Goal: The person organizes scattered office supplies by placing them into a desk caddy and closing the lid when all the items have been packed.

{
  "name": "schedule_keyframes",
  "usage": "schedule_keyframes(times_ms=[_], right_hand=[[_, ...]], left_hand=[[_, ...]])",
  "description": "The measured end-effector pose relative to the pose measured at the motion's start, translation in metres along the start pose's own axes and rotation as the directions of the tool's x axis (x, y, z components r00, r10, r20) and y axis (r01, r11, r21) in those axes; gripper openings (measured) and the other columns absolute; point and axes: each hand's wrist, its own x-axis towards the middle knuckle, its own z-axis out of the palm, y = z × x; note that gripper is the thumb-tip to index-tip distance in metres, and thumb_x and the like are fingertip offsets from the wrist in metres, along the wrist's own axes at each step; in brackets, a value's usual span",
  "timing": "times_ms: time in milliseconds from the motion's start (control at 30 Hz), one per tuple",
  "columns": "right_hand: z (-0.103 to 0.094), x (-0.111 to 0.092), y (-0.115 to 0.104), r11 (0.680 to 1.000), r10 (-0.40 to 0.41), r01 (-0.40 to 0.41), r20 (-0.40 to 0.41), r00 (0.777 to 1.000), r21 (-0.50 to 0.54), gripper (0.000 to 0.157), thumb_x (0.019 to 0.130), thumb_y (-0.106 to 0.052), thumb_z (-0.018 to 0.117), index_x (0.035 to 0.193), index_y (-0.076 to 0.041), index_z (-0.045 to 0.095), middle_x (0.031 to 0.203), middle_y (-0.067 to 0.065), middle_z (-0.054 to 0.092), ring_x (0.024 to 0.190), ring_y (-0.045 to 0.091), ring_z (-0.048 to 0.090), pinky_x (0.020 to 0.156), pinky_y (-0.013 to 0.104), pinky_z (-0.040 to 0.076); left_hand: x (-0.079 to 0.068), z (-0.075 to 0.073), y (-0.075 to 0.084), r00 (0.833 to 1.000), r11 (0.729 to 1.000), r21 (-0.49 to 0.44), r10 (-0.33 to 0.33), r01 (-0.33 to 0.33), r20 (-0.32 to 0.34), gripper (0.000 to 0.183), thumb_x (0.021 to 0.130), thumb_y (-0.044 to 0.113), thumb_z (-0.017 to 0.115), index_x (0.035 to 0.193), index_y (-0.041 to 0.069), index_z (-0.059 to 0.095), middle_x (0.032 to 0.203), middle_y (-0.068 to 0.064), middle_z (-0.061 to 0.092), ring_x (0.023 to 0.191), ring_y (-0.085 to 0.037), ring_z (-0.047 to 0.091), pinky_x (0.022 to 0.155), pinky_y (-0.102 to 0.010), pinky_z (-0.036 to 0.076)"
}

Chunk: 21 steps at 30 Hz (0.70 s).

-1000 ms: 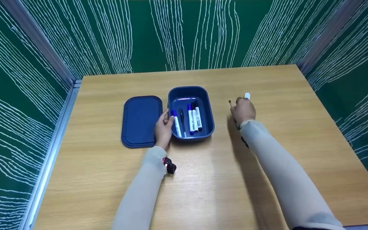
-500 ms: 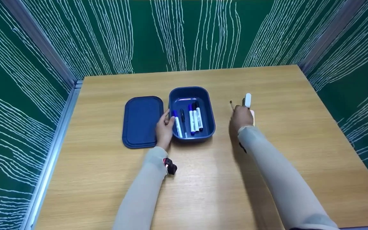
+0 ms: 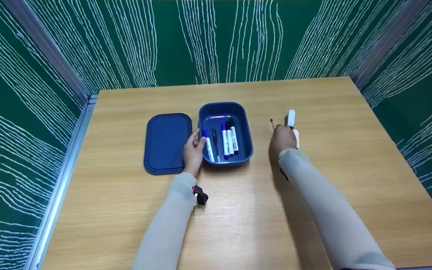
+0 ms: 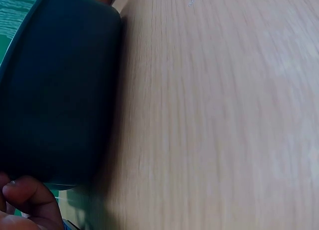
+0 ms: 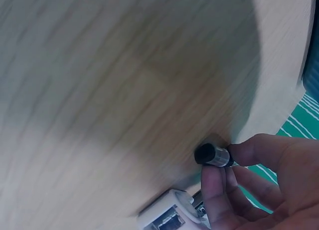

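My left hand point(image 3: 192, 152) rests against the left side of a dark blue open box point(image 3: 248, 138), thumb at the rim and other fingers along the outer wall. In the left wrist view, bent fingers point(image 4: 32, 197) touch the box wall point(image 4: 60, 90). Inside lie several white markers point(image 3: 224, 144) with blue or black caps and a slim black-capped pen point(image 3: 215, 137). To the right of the box, my right hand point(image 3: 283, 138) is low over the table. The right wrist view shows its thumb and fingers pinching a thin, black-ended pen point(image 5: 213, 155), its barrel mostly hidden.
The matching blue lid point(image 3: 168, 144) lies flat left of the box. Beyond the right hand is a white object with a grey side point(image 3: 291, 118); a second white piece point(image 3: 296, 138) shows beside the knuckles. Green walls with white lines border the wooden table point(image 3: 234, 225).
My right hand has come slightly nearer to me, uncovering more of the white objects beside it. The left hand stays at the box, whose contents look the same.
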Motion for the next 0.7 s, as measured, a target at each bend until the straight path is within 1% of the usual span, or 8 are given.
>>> schedule_keyframes(times_ms=[167,267,400,567,700], right_hand=[[0.0013,0.0001,0.0017,1.0,-0.026,0.026,-0.028,0.999,-0.002,0.018,0.093,0.0,0.049,0.093,0.009,0.065,0.088,0.03,0.068,0.079,0.044,0.067,0.07,0.054,0.051],[0.0019,0.0005,0.0034,0.999,-0.023,0.024,-0.019,1.0,0.027,0.018,0.093,0.0,0.049,0.093,0.009,0.065,0.089,0.03,0.069,0.079,0.044,0.067,0.069,0.054,0.051],[0.0017,0.0002,0.004,0.998,0.006,-0.007,0.011,1.0,0.07,0.017,0.092,0.0,0.049,0.095,0.007,0.065,0.091,0.028,0.069,0.082,0.042,0.067,0.07,0.053,0.052],[0.0006,-0.0007,0.0009,0.992,0.043,-0.049,0.051,0.998,0.116,0.015,0.092,0.001,0.05,0.095,0.005,0.065,0.091,0.025,0.069,0.082,0.039,0.067,0.07,0.051,0.052],[-0.0001,-0.001,-0.0025,0.987,0.067,-0.074,0.054,0.996,0.144,0.012,0.09,-0.001,0.053,0.093,0.003,0.064,0.09,0.022,0.069,0.081,0.036,0.066,0.07,0.049,0.052]], left_hand=[[-0.0017,-0.0011,0.0008,1.0,1.0,-0.006,0.011,-0.011,0.003,0.044,0.098,0.018,0.062,0.141,0.015,0.055,0.09,-0.003,0.059,0.083,-0.014,0.051,0.078,-0.028,0.044],[-0.0018,-0.0011,0.0004,1.0,1.0,0.001,0.013,-0.013,0.004,0.044,0.098,0.019,0.061,0.142,0.014,0.055,0.088,-0.002,0.057,0.083,-0.014,0.052,0.078,-0.029,0.044],[-0.0011,-0.0004,-0.001,1.0,1.0,0.012,0.01,-0.01,0.004,0.045,0.098,0.02,0.061,0.142,0.014,0.054,0.086,-0.001,0.055,0.082,-0.014,0.051,0.077,-0.029,0.044],[-0.0015,-0.0004,-0.0007,1.0,1.0,0.0,0.004,-0.004,0.005,0.045,0.098,0.02,0.061,0.142,0.015,0.054,0.091,-0.003,0.058,0.084,-0.015,0.051,0.079,-0.029,0.045],[-0.0011,-0.0002,-0.0006,1.0,1.0,0.001,0.003,-0.003,0.0,0.045,0.098,0.02,0.062,0.142,0.016,0.054,0.092,-0.004,0.06,0.084,-0.014,0.052,0.08,-0.029,0.045]])
